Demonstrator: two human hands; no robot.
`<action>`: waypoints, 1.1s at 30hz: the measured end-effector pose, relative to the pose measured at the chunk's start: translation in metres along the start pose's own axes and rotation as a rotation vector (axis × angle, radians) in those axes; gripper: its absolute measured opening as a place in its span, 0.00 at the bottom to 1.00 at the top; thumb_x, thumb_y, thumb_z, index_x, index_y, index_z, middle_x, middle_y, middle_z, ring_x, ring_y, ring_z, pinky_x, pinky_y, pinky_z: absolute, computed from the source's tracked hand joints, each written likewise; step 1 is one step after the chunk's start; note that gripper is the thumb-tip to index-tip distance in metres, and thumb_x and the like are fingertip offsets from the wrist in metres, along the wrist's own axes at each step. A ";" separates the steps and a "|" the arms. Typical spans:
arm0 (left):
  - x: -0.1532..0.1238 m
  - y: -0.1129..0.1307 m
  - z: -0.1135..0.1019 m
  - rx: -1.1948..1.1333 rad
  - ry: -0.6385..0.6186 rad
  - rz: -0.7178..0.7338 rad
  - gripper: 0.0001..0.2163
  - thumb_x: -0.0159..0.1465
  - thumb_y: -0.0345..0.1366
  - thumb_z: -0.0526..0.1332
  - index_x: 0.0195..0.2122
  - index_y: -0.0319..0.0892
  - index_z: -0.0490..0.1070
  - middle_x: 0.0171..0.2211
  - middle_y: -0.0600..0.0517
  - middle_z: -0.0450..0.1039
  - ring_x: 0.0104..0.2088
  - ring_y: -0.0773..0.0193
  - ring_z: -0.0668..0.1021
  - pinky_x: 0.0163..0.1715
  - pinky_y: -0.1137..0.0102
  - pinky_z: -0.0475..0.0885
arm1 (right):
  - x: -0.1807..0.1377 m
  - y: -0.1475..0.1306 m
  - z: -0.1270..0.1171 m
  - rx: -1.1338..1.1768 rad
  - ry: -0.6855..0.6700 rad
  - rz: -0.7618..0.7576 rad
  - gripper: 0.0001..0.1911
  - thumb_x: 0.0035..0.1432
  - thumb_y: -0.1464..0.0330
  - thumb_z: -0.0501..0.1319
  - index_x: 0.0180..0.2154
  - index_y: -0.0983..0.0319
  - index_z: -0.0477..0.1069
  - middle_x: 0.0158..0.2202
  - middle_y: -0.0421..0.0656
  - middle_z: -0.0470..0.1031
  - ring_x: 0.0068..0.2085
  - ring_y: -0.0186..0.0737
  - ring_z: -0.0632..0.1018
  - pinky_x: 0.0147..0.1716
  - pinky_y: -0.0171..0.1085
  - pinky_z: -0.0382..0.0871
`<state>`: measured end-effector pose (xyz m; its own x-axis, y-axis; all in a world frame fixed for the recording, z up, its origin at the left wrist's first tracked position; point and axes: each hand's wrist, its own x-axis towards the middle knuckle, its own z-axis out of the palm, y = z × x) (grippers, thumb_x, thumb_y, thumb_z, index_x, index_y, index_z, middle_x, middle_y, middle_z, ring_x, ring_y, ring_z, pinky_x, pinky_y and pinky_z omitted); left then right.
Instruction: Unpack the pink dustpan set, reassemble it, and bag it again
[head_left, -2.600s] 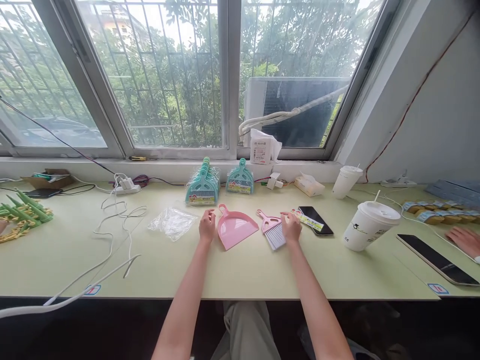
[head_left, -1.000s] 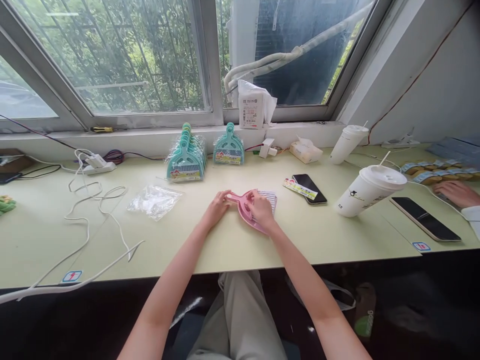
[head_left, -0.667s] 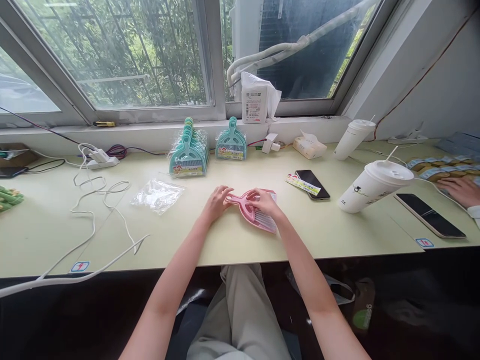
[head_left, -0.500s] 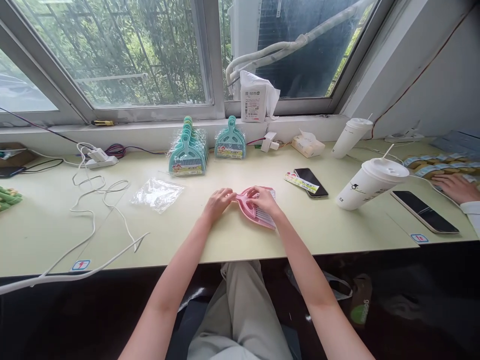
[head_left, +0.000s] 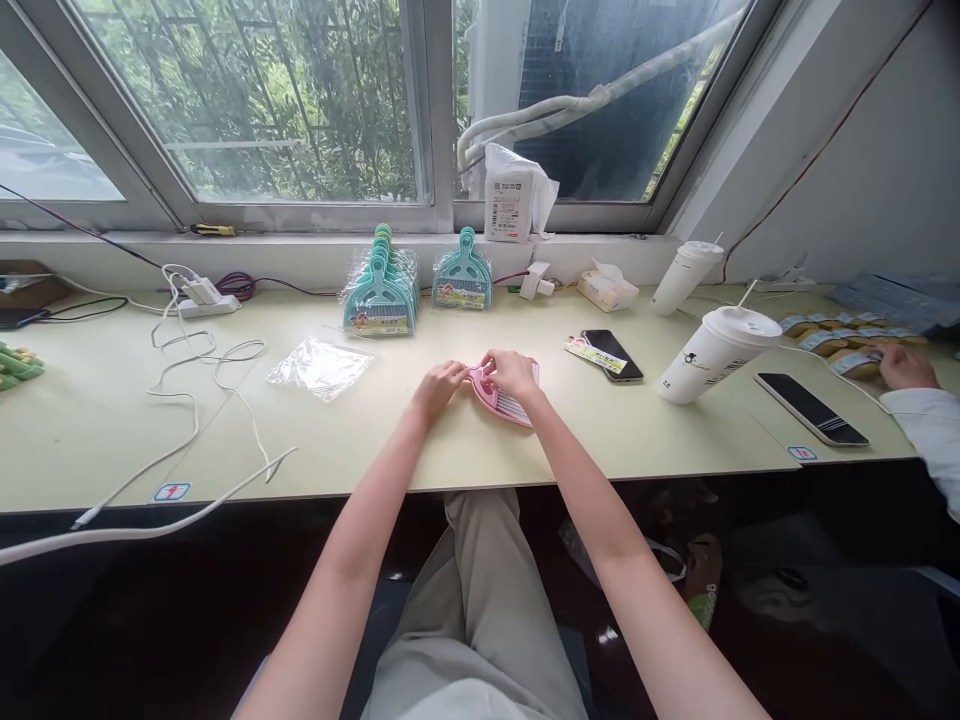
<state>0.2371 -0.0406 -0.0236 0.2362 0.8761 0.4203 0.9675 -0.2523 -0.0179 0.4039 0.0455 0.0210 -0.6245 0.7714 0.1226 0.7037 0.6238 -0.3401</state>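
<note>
A pink mini dustpan lies on the table in front of me, its handle toward the left. A small brush with pale bristles is nested in it. My left hand is closed on the handle end, fingers pinched together. From above, my right hand reaches over the set with bent fingers gripping near the base of the brush handle; its fingertips are partly hidden. Left of my hands lies a crumpled clear plastic bag. A printed label strip rests across a black phone on the right.
Bagged teal dustpan sets stand in a row at the back, with another teal set beside them. White cables sprawl on the left. Paper cups and another phone are right, near a co-worker's hand.
My head view has shifted slightly. My right hand has moved a little closer to the handle end and my left hand. The co-worker's hand at the right has moved over the packets.
</note>
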 end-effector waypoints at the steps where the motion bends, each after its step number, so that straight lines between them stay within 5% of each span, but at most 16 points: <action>1: 0.000 0.000 0.001 0.016 0.000 0.005 0.13 0.65 0.26 0.52 0.47 0.40 0.71 0.46 0.44 0.73 0.48 0.58 0.74 0.46 0.63 0.71 | 0.001 0.000 -0.001 -0.020 -0.008 0.002 0.14 0.49 0.71 0.67 0.41 0.55 0.74 0.37 0.37 0.80 0.42 0.35 0.78 0.35 0.31 0.64; 11: 0.004 -0.006 0.008 0.039 -0.027 -0.095 0.13 0.62 0.22 0.53 0.43 0.40 0.73 0.41 0.44 0.75 0.44 0.58 0.77 0.41 0.66 0.73 | 0.012 -0.034 -0.017 -0.338 -0.087 -0.044 0.15 0.46 0.76 0.66 0.40 0.63 0.75 0.39 0.48 0.79 0.39 0.41 0.78 0.33 0.32 0.64; 23: 0.007 -0.015 0.005 0.106 -0.143 -0.144 0.12 0.62 0.24 0.53 0.44 0.39 0.72 0.40 0.43 0.74 0.43 0.59 0.78 0.40 0.70 0.72 | 0.032 -0.018 -0.006 -0.230 -0.056 -0.133 0.13 0.49 0.72 0.66 0.39 0.60 0.74 0.41 0.45 0.78 0.41 0.40 0.78 0.33 0.32 0.64; 33: 0.050 -0.028 0.012 0.196 -0.202 -0.026 0.14 0.62 0.20 0.49 0.43 0.36 0.70 0.40 0.40 0.73 0.41 0.57 0.78 0.38 0.67 0.71 | 0.055 -0.010 -0.010 -0.303 -0.050 -0.056 0.15 0.49 0.75 0.65 0.41 0.63 0.74 0.40 0.50 0.78 0.40 0.43 0.78 0.35 0.34 0.65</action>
<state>0.2224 0.0151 -0.0128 0.2054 0.9504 0.2335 0.9677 -0.1616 -0.1933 0.3663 0.0831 0.0408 -0.6757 0.7322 0.0850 0.7320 0.6801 -0.0403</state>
